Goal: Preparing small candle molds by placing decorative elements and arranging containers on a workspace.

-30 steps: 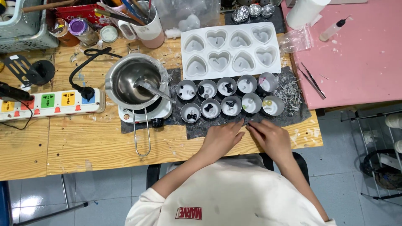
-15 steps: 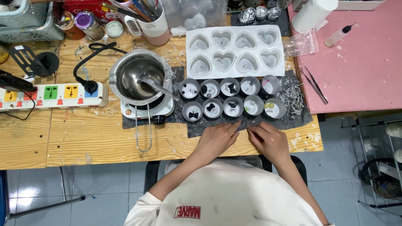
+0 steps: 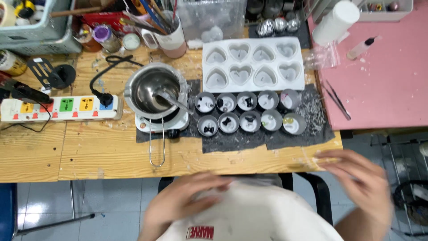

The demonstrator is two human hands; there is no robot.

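Note:
My left hand [image 3: 187,198] is blurred with motion in front of my white shirt, below the table's front edge, holding nothing I can see. Off the table's right corner my right hand [image 3: 361,178] is also blurred, fingers spread and empty. On a dark mat [image 3: 267,138] stand two rows of small round tins [image 3: 247,114] with white wax and small dark decorations. Behind them lies a white heart-shaped mould tray [image 3: 254,64]. A steel melting pot [image 3: 154,89] with a spoon sits on a small white hot plate [image 3: 162,125].
A white power strip [image 3: 60,108] with coloured switches lies at the left. Cups of brushes, jars and a basket crowd the back edge. A pink table [image 3: 383,76] at the right holds tweezers [image 3: 336,100], a dropper bottle and a white roll.
Both hands have pulled back from the front edge of the dark mat. The left now hangs before my shirt, the right has swung out past the table's right corner. The view is closer.

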